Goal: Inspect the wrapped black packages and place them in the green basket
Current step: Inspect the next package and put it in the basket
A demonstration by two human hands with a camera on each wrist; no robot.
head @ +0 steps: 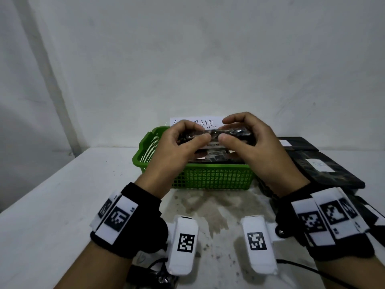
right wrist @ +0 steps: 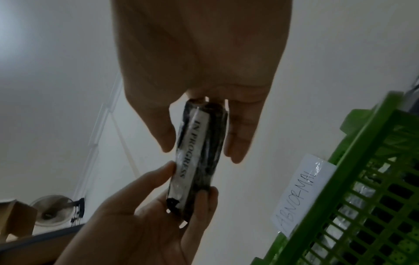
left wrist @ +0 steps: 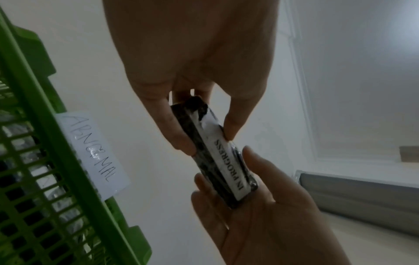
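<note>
hands point(head: 214, 140) level over green basket point(head: 208, 178) — pinching black package point(head: 233, 133) ends

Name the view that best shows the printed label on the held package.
Right wrist: the label faces the camera, "IN PROGRESS" sharp. Left wrist shows it readable but slanted. Head view shows the package edge-on, label mostly hidden.

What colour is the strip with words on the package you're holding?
White with black letters, on the black package. The left wrist view shows it best.
</note>
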